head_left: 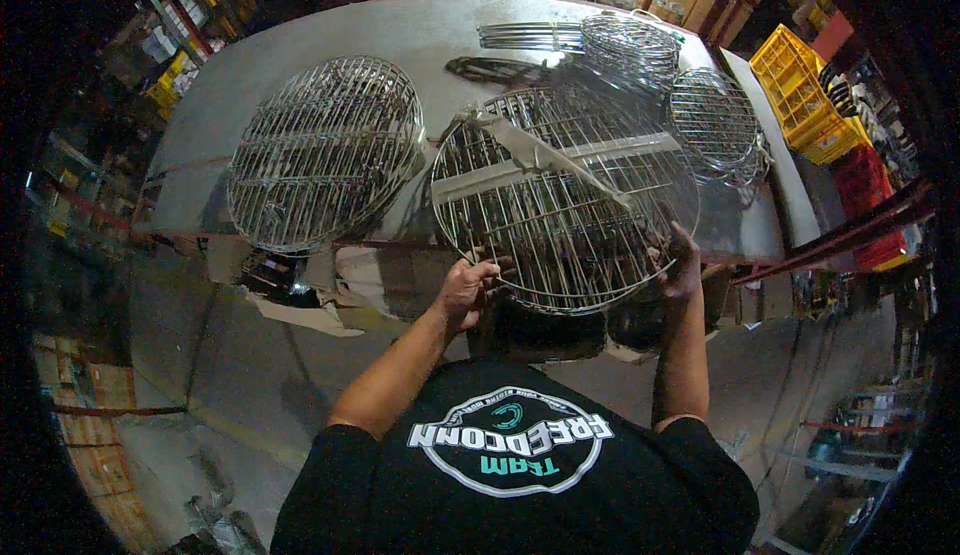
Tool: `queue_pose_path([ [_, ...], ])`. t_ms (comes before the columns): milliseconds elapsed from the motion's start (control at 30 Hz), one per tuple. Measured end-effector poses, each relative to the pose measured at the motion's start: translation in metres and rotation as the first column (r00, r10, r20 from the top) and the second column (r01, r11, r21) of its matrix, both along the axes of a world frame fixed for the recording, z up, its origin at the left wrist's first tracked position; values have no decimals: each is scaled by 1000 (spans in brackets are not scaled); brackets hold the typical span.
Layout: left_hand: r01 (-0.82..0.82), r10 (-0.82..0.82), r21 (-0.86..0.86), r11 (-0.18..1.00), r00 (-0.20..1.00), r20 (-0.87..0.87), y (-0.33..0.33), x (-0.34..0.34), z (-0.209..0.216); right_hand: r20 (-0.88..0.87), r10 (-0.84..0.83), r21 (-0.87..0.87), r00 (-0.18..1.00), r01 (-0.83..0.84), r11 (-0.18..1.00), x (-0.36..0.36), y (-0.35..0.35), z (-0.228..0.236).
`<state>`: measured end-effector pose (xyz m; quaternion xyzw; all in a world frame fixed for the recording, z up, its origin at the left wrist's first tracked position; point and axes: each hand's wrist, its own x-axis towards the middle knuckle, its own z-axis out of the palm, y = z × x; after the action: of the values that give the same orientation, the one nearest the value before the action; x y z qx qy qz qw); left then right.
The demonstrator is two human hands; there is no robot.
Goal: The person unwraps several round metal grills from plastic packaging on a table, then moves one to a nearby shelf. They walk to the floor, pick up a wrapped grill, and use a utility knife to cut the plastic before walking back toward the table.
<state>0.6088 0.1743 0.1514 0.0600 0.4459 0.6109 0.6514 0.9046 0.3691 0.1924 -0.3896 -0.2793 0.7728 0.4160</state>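
Observation:
A bundle of round wire grill grates [570, 250] is in front of me, its near edge reaching past the table's front edge. Beige tape strips [470, 186] run across its top, two of them crossing. My left hand [467, 293] grips the near left rim, fingers curled at the wire. At the near right rim, my right hand [682, 263] is closed round the edge. The fingers of both hands are partly hidden behind the wires. Just left of this bundle lies another stack of round grates [325, 153] on the grey metal table [235, 80].
Smaller round grates [715, 115] lie at the table's right side. Behind them are a wire coil [630, 45], a bunch of metal rods [530, 37] and clear plastic wrap [625, 105]. Yellow crates [795, 80] and a red crate [865, 200] stand beyond the right edge. Cardboard [300, 313] sits below the table.

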Motion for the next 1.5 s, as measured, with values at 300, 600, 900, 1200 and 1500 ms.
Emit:
queue_pose_path([
  [300, 7, 54, 217, 976, 961, -272, 11, 10, 65, -43, -77, -8, 996, 77, 997, 17, -5, -58],
  [600, 70, 27, 307, 949, 953, -300, -23, -54, 64, -167, 17, 125, 986, 4, 992, -33, -78, 5],
  [900, 76, 29, 372, 925, 963, -270, -83, -182, 82, -299, -21, 120, 954, 60, 991, -114, -73, 19],
  [1200, -105, 213, 247, 963, 860, -464, -171, -354, 50, -78, 115, 259, 990, -91, 962, -281, -182, 23],
  [1500, -5, 181, 329, 944, 842, -508, -208, -521, 34, -264, 234, 153, 936, -198, 968, -448, -235, -21],
])
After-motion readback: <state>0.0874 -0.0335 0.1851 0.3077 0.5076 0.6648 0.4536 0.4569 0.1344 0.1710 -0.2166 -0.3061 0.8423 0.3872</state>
